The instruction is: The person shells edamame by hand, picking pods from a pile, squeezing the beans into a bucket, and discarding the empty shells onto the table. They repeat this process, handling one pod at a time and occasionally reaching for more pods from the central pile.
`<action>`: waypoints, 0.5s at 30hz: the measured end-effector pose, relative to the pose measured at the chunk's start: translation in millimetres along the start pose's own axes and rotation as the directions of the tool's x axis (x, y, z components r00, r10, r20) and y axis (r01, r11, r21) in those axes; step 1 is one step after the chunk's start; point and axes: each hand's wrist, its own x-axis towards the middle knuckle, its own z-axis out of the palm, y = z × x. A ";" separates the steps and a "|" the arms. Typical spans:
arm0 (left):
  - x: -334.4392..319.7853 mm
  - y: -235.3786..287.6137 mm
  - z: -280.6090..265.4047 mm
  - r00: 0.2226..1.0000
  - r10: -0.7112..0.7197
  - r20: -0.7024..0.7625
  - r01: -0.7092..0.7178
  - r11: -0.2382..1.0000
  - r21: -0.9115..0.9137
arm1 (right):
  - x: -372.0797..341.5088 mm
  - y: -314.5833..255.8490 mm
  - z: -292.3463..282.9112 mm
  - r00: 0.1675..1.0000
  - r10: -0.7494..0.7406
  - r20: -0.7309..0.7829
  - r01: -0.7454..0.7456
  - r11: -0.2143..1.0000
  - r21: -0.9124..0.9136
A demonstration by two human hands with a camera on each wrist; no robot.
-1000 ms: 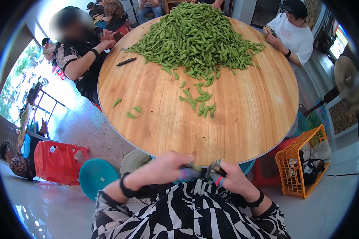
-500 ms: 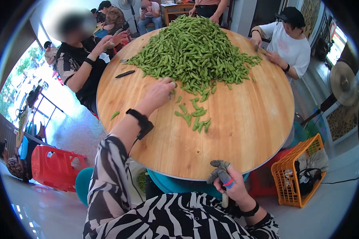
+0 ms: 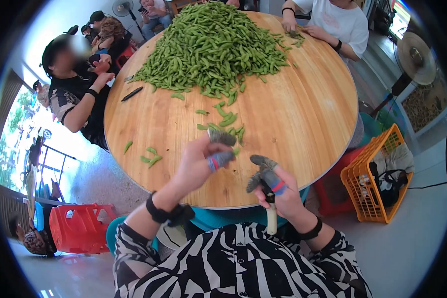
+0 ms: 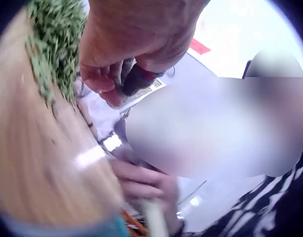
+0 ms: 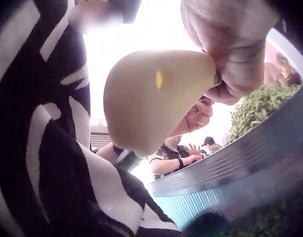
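My left hand [image 3: 191, 164] is over the table, thumb and forefinger curled in grey finger covers. A green soybean pod [image 3: 236, 150] shows at their tips, overlapping loose pods beyond. My right hand [image 3: 285, 196], also in grey finger covers, grips a tool by its pale handle [image 3: 271, 221] at the table's near edge. That handle's rounded end [image 5: 146, 98] fills much of the right wrist view; the tool's working end is hidden among the fingers. A large heap of soybean pods [image 3: 208, 49] covers the table's far part, with several loose pods [image 3: 228, 120] before it.
The round wooden table [image 3: 303, 129] has a black pen [image 3: 132, 94] at left and a few pods [image 3: 154, 160] near it. People sit at both sides. A red stool [image 3: 79, 228] stands left, an orange crate [image 3: 367, 198] and a fan [image 3: 417, 57] right. A teal basin [image 3: 213, 218] is below the edge.
My left hand has drawn back from the heap's edge toward my right hand. My right hand has risen a little over the table's near edge, still gripping the tool. The head view has shifted.
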 end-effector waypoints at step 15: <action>-39.6 -18.2 36.4 0.999 -0.003 -0.049 -0.019 0.897 -0.442 | -5.4 11.1 11.5 0.995 0.004 0.096 0.002 0.999 -0.053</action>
